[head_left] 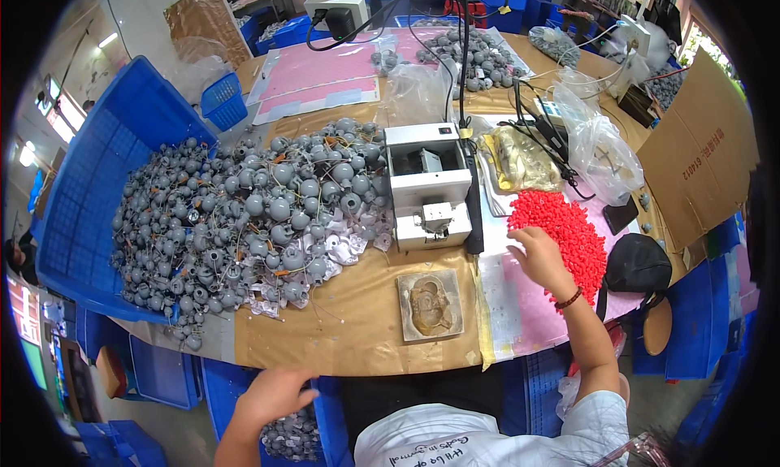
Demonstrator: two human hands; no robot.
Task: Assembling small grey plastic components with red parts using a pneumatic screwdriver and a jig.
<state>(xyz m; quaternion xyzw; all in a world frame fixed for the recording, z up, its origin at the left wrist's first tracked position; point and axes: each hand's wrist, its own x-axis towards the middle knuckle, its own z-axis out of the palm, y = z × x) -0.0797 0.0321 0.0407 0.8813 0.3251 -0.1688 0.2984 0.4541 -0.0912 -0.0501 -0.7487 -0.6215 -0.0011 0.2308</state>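
Two bare hands are well apart. Nearest, the left hand (276,394), thumb spread from its loosely extended fingers, hangs above a blue crate (329,422) of grey parts (292,438). Beyond lies a square hollowed block (431,306). Farther right, the right hand (539,261) has bent fingers at the left edge of the red pieces (570,241); I cannot tell if they grip any.

On the table (366,329), I find the machine (431,188) behind the mould (431,304); left, balls (272,199) in and beside the tub (89,195); right, pellets (573,239) by my right hand (539,257), then a phone (620,215).
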